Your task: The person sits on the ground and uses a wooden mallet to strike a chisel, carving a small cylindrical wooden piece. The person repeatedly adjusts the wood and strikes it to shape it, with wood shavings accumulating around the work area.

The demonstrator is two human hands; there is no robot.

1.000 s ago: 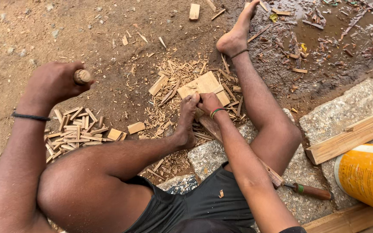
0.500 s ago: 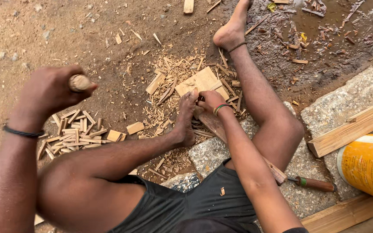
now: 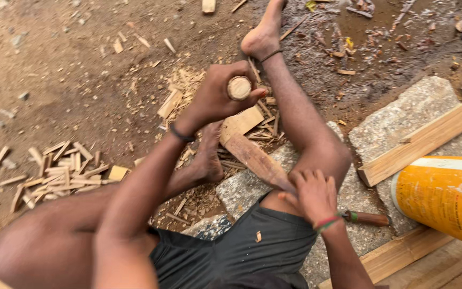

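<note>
I sit on the dirt with both bare legs stretched forward. My left hand [image 3: 215,96] is closed around a round wooden stick [image 3: 239,88], whose cut end faces the camera, just above a pale flat wood block [image 3: 244,120] between my feet. My right hand [image 3: 311,192] rests against my right thigh and grips the near end of a long flat brown piece [image 3: 252,158], shaped like a blade, which points toward the block. Whether it is wood or metal I cannot tell.
A heap of split wood sticks [image 3: 65,174] lies at the left, with chips scattered around the block. Grey stone slabs [image 3: 418,118] carry a plank [image 3: 429,139], a yellow and white drum [image 3: 445,192] and a wooden tool handle [image 3: 367,218].
My left hand swung the stick from the far left in over the block. My right hand drew back from the block to my thigh, holding the flat brown piece.
</note>
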